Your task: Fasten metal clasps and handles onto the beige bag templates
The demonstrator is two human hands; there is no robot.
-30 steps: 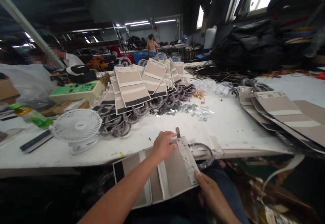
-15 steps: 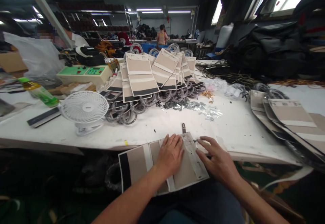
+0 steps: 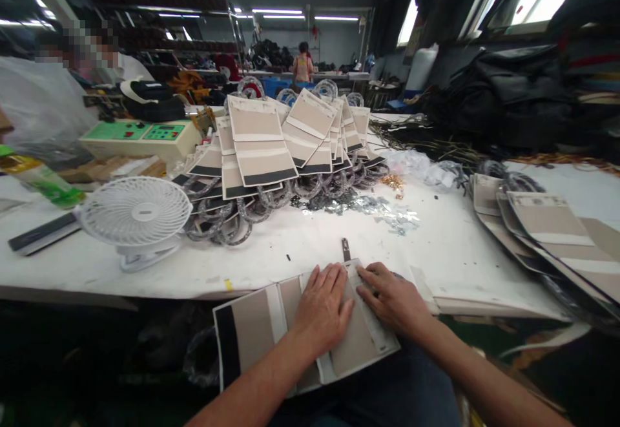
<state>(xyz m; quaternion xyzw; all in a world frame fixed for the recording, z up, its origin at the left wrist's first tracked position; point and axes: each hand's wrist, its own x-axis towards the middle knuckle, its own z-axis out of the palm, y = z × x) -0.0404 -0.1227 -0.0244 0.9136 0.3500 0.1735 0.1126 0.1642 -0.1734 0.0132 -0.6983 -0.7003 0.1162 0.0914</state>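
A beige panel (image 3: pixel 254 317) with white strips and a dark end band lies across the front edge of the table, overhanging toward my lap. My left hand (image 3: pixel 322 311) rests flat on its middle, fingers stretched out. On the whitish strip at the panel's right side, my right hand (image 3: pixel 392 298) sets its fingertips near the upper corner, index finger and thumb slightly apart. Nothing shows between them. A small dark tab with a metal end (image 3: pixel 345 249) sticks out past the panel's far edge, close to both hands.
A heap of similar beige panels (image 3: pixel 261 120) with plastic-wrapped rings stands behind. Small silver metal pieces (image 3: pixel 358 204) and gold pieces (image 3: pixel 393 183) lie before it. A white fan (image 3: pixel 140 210) is at left, more panels (image 3: pixel 552 217) at right. Other people are in the background.
My right hand has moved left from beside the panel's edge onto its whitish strip. My left hand stays flat on the panel. The view has shifted slightly.
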